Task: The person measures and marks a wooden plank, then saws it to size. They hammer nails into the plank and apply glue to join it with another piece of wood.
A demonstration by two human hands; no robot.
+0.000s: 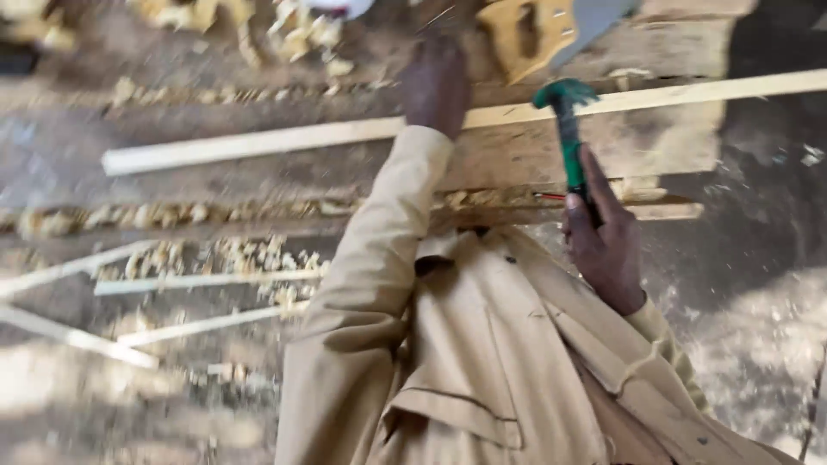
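My left hand [435, 82] presses down on a long pale wooden strip [258, 142] that lies across a rough wooden bench [672, 142]. Whether its fingers are curled around the strip is hidden. My right hand [603, 237] grips the green handle of a hammer [567, 129]. The hammer's head hangs just over the strip, a little to the right of my left hand. My beige coat fills the lower middle of the view.
A hand saw [538, 30] with a yellow wooden handle lies on the bench beyond the strip. Wood shavings [172, 211] line the bench boards and the ground. Thin pale wooden slats [198, 282] lie at the lower left. Dusty ground shows at the right.
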